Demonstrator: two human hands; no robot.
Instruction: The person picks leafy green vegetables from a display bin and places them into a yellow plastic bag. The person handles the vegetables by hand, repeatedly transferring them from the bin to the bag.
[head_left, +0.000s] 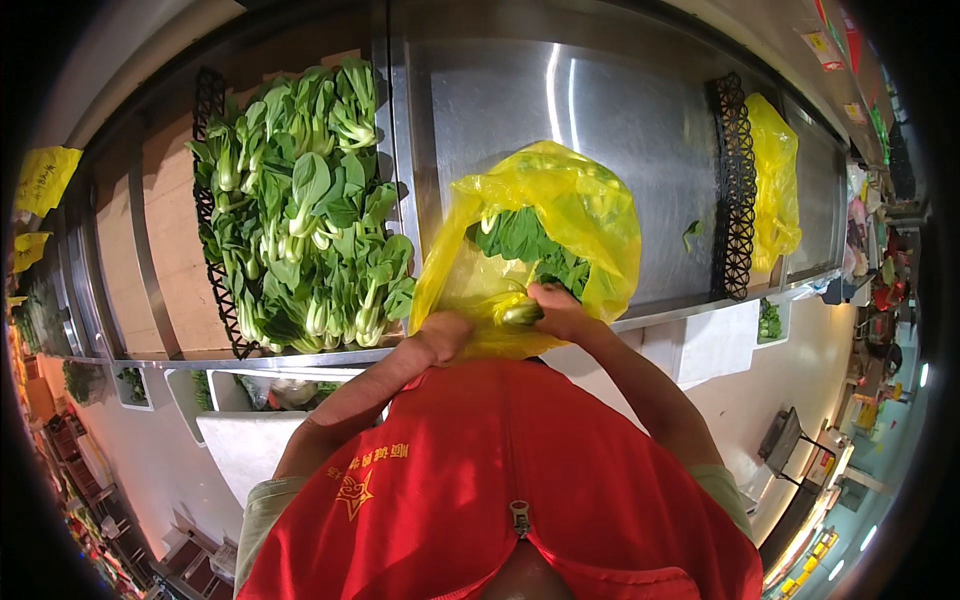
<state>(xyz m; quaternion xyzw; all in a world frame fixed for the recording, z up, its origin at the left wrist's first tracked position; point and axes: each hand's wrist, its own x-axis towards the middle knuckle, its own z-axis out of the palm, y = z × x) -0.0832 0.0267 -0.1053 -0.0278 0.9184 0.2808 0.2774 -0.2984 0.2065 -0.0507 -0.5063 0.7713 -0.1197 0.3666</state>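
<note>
A yellow plastic bag (600, 195) rests on the steel counter with its mouth facing me, and leafy greens (514, 236) show inside. My left hand (446, 335) grips the near left edge of the bag; its fingertips are partly hidden. At the bag's mouth, my right hand (562, 311) is closed around a bunch of bok choy (519, 311), whose pale stem end points left. Left of the bag, rows of bok choy (300, 240) lie with green leaves and whitish stems.
Black plastic lattice dividers (214, 247) (731, 187) stand on both sides. Beyond the right one lies another yellow bag (772, 187). A loose leaf (691, 235) lies on the steel counter (495, 97). White foam boxes (225, 391) sit below the counter's metal edge.
</note>
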